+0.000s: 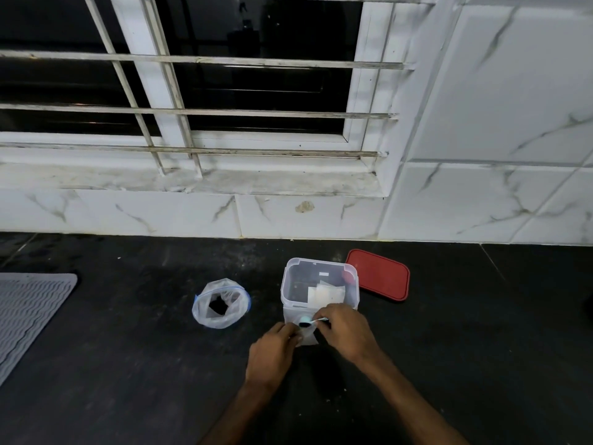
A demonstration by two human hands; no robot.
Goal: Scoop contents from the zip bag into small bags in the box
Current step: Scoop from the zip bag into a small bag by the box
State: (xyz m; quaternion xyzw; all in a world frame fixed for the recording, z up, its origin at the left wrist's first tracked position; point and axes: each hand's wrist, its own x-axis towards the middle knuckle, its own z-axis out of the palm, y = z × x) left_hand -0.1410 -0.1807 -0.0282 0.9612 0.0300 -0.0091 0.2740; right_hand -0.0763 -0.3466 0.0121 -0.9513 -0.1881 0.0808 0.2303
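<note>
An open zip bag (221, 304) with dark contents stands on the dark counter, left of a clear plastic box (290, 284). Inside the box lie small white bags (325, 293). In front of the box my left hand (272, 351) pinches a small clear bag (307, 336) by its edge. My right hand (345, 330) holds a small light scoop (309, 322) whose dark-filled bowl sits over that bag's mouth. Both hands are close together, just below the box's front wall.
A red lid (378, 274) lies flat to the right of the box. A grey ribbed mat (29, 309) covers the counter's left edge. A white marble-tiled wall and a barred window rise behind the counter.
</note>
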